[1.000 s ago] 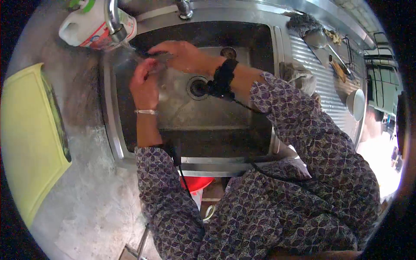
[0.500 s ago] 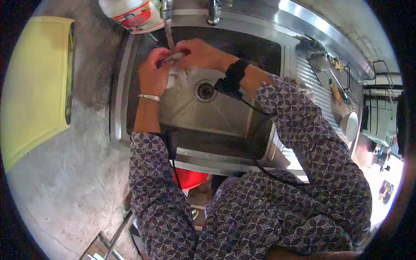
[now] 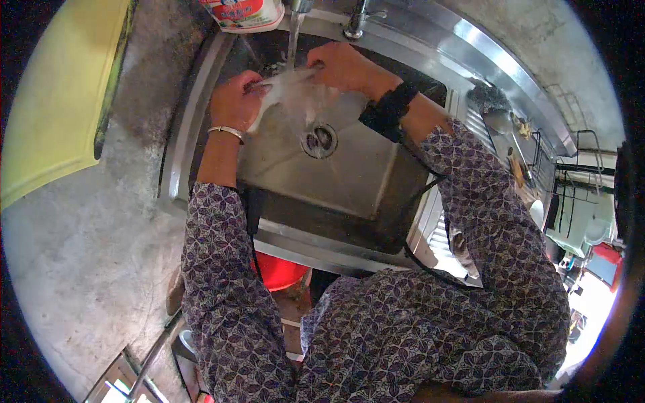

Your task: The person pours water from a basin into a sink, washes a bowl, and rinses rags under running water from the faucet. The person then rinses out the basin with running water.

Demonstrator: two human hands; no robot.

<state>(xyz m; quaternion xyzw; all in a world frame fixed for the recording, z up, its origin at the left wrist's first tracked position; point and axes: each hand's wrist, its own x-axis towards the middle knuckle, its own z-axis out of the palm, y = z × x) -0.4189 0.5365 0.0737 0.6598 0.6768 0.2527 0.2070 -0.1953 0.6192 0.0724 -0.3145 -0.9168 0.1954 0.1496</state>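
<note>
A thin, whitish, see-through plastic bag (image 3: 290, 88) is stretched between my two hands over the sink (image 3: 316, 191). My left hand (image 3: 235, 102) pinches its left edge, with the fingers closed. On the other side my right hand (image 3: 342, 66) grips the bag's right edge between thumb and fingers. Water (image 3: 294, 40) runs from the faucet (image 3: 302, 5) onto the bag between the hands. Blur and splashing hide the bag's lower part. Below the hands lies the drain (image 3: 320, 140), with a dark strainer opening.
A white container with a red label (image 3: 245, 13) stands behind the sink. A yellow board or lid (image 3: 57, 94) lies on the left counter. On the right are a ladle (image 3: 498, 122), a white bowl (image 3: 536, 211) and a wire rack (image 3: 578, 181). A second tap (image 3: 356, 25) stands behind.
My hands have moved apart, my right hand going rightward, and the bag is now spread between them under the water. The camera view has shifted and turned slightly.
</note>
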